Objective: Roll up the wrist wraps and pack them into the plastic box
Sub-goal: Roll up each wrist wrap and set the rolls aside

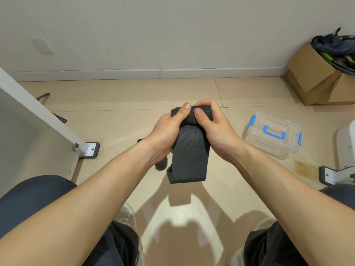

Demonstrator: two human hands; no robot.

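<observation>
Thumbs (184,110) pinned a wrist wrap (189,150) mid-roll.
The left hand (165,129) and right hand (213,127) gripped the dark roll side by side, fingers curled round it, its loose tail hanging below them. Rolling looked unfinished; the closed plastic box (269,148), on the floor (119,96) to their right, would need opening.

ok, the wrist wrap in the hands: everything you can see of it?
The wrist wrap is a dark grey, woven-looking fabric band, partly rolled: a roll at the top, the rest hanging flat below. Held above the tiled floor, it is gripped at the roll by the left hand and right hand, thumbs pressing on top.
</observation>
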